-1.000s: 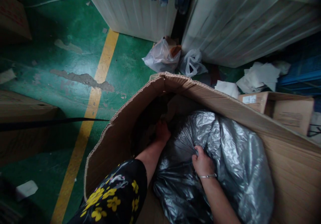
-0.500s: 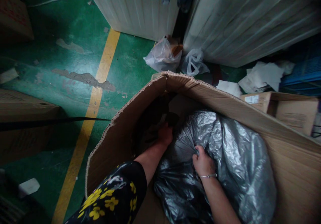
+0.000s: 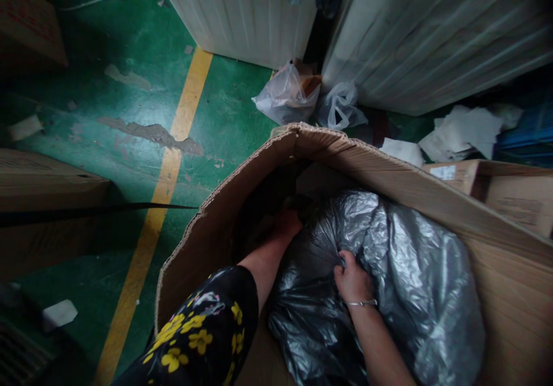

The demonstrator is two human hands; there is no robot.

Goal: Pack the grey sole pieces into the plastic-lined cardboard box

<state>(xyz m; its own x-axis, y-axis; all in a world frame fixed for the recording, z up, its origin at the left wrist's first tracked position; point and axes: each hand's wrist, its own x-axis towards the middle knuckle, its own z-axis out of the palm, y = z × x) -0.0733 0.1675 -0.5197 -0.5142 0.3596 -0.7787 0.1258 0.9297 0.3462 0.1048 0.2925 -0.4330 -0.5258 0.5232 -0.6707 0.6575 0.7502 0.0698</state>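
A grey plastic bag [image 3: 401,276] fills most of a large cardboard box [image 3: 432,193] standing on the green floor [image 3: 129,127]. The right hand [image 3: 352,279] is closed in a fist on a gathered fold of the bag's film, near the bag's middle — a thin bracelet [image 3: 360,303] circles that wrist. The left hand [image 3: 285,224] reaches into the dark corner of the box just beside the bag; its fingers are hidden there, so whether it grips anything cannot be told. Beyond the box's far rim lie two clear plastic bags [image 3: 287,95] and some white papers [image 3: 462,132] — a yellow floor line [image 3: 173,155] runs past the box.
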